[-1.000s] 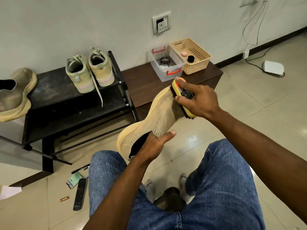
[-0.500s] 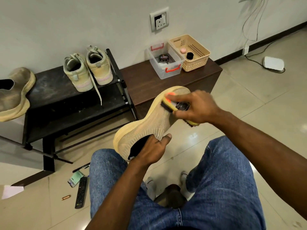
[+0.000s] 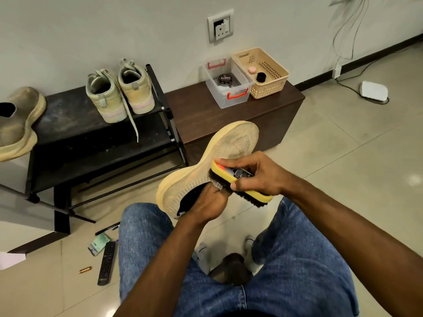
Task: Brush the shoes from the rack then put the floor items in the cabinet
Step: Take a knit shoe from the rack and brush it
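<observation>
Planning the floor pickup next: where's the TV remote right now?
The remote lies on the floor tiles at lower left, beside the person's left knee, between the small brass cylinder and the green packet.

The left hand [image 3: 209,202] covers the heel opening of the knit shoe [image 3: 219,154], fingertips tucked out of sight inside. The brush [image 3: 240,186] is half buried under the right hand [image 3: 256,175]. A second worn shoe [image 3: 18,124] runs off the left edge. The tin's [image 3: 225,79] label is too small to read properly.
</observation>
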